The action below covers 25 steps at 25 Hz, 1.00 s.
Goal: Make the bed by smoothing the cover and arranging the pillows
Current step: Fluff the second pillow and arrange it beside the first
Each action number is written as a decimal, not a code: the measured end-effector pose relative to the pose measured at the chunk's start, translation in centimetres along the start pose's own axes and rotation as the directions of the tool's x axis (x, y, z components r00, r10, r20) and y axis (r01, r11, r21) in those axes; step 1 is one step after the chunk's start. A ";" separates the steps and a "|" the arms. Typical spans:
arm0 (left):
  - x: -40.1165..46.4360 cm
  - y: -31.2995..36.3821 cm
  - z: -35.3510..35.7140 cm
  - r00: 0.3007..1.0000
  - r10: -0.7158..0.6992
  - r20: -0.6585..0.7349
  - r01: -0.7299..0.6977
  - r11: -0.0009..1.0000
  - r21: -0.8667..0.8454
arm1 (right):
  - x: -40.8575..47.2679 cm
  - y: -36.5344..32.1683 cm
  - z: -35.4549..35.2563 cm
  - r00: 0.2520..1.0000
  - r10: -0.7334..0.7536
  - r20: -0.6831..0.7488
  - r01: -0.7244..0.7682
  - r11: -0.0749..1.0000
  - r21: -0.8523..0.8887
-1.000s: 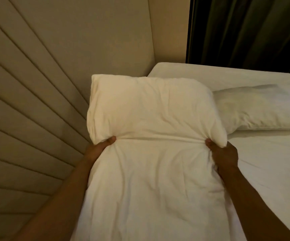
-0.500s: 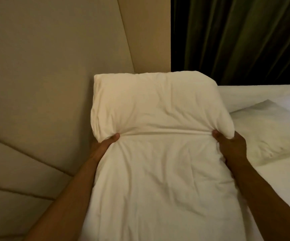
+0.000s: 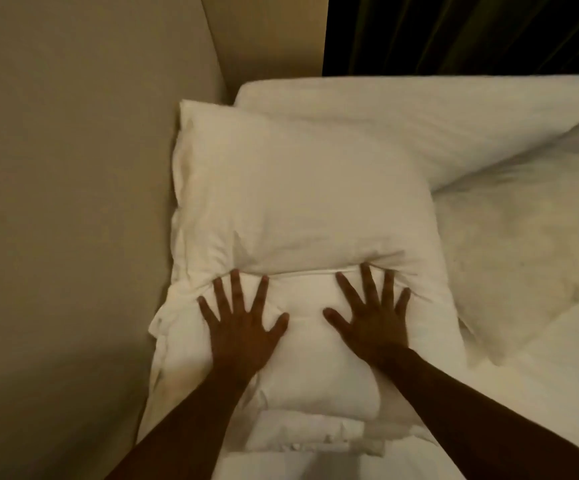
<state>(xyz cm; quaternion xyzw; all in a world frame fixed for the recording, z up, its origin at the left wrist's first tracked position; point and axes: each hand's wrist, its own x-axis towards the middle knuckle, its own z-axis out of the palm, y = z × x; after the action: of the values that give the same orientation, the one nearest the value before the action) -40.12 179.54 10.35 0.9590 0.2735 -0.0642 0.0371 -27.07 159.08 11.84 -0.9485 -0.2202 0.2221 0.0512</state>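
A white pillow (image 3: 302, 202) lies at the head of the bed against the padded headboard (image 3: 73, 168). Its loose pillowcase end (image 3: 309, 358) spreads toward me, folded and creased. My left hand (image 3: 239, 327) presses flat on that loose end with fingers spread, just below the pillow's near edge. My right hand (image 3: 371, 320) presses flat beside it, fingers spread, fingertips touching the pillow's edge. A second white pillow (image 3: 523, 244) lies to the right, partly beside the first. The white bed cover (image 3: 565, 375) shows at the right.
The beige padded headboard fills the left side. A dark curtain (image 3: 471, 32) hangs behind the bed's far edge. A strip of beige wall (image 3: 270, 36) stands between headboard and curtain. Bunched white fabric (image 3: 309, 438) lies between my forearms.
Both hands let go of the pillow's lower corners and now lie flat with fingers spread on the loose case end. The pillow has come down flat against the headboard.
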 end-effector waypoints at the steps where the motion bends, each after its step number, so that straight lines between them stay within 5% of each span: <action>1: 0.7 -0.4 2.5 1.000 0.014 -0.025 -0.014 1.000 0.004 | 1.5 0.3 2.4 1.000 -0.012 -0.015 0.011 0.999 -0.053; 9: 4.8 1.4 13.3 0.998 0.002 -0.056 -0.001 1.000 0.020 | 9.0 2.2 12.1 0.992 -0.048 -0.116 0.036 0.993 -0.109; 25: 3.4 1.2 13.4 0.986 0.032 -0.166 -0.024 0.998 0.051 | 7.0 2.4 13.2 0.956 -0.076 -0.284 0.056 0.995 -0.080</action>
<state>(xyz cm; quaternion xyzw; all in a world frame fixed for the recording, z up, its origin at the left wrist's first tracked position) -38.00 178.81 -3.30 0.9654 0.2604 0.0103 -0.0083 -26.36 159.96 -3.22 -0.9639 -0.2499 0.0723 0.0561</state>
